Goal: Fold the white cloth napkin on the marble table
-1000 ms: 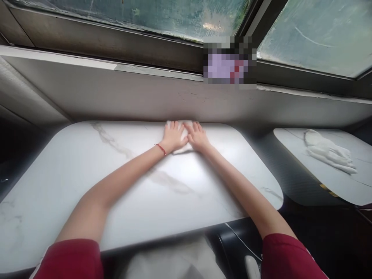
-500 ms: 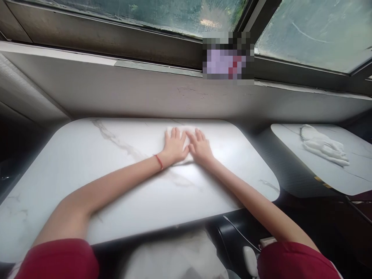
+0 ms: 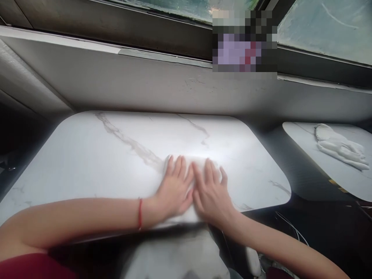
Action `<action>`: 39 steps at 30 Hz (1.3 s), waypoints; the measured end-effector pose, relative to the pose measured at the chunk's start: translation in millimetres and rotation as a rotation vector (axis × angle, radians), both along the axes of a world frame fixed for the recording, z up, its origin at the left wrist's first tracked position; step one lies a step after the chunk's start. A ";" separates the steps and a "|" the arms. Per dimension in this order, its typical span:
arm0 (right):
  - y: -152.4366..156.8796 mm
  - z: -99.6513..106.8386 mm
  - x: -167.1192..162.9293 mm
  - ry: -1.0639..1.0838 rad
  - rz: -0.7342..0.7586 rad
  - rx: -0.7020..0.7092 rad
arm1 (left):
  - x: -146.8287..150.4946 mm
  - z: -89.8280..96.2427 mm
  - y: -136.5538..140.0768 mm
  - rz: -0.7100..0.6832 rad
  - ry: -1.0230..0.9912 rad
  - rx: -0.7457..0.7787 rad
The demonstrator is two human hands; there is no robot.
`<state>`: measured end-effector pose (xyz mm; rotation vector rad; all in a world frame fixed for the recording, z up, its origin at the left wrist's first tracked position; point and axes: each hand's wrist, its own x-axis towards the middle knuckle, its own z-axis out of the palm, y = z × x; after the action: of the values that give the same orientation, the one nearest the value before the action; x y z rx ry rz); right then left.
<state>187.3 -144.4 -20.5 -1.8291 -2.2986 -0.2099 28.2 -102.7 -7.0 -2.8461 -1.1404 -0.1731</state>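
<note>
Marble-patterned, the white table (image 3: 87, 162) stands against a pale wall (image 3: 145, 85), beneath framed windows (image 3: 325, 27); to the right, a second table (image 3: 308, 143) carries a crumpled cloth (image 3: 340, 145). From where I stand, the head view gives the following. Left hand (image 3: 174, 188) and right hand (image 3: 210, 193) lie side by side, backs upward, on a white cloth (image 3: 190, 215) at the near edge of the white table. Grip, both hands: fingers extended and spread, pressing the cloth down; neither hand curls around it. Compared with one second ago, the cloth has travelled from the far edge, beside the wall, to the near edge, and both hands have come back with it. Judged from this, one pull across the depth of the surface is nearly complete. Beyond the fingertips, brownish veins (image 3: 130, 145) in the surface lie uncovered. The crumpled cloth remains in place.
</note>
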 end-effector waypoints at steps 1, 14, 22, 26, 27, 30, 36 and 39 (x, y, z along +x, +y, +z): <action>12.6 -1.7 1.6 0.014 0.006 -0.015 | 0.5 1.3 10.2 0.020 0.001 -0.027; 173.1 -4.7 -48.2 0.070 0.100 0.057 | -41.1 7.0 133.0 0.306 -0.020 0.027; 250.6 0.7 -115.4 0.135 0.151 0.088 | -104.5 10.4 196.3 0.427 -0.089 0.104; 260.1 1.3 -124.8 0.156 0.155 0.099 | -118.1 6.9 207.6 0.436 -0.183 0.063; 261.1 1.4 -124.9 0.160 0.157 0.099 | -118.6 5.9 208.8 0.445 -0.198 0.054; 262.8 2.0 -123.8 0.173 0.154 0.098 | -117.2 3.5 210.8 0.453 -0.218 0.055; 265.7 3.1 -122.6 0.177 0.163 0.095 | -115.9 1.2 213.6 0.472 -0.204 0.079; 266.4 4.1 -122.8 0.170 0.166 0.078 | -115.7 2.0 212.8 0.493 -0.186 0.085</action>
<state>64.4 122.0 -16.4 -1.5459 -2.2752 -0.1131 -87.5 110.1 -5.0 -2.4213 -1.7778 -0.4452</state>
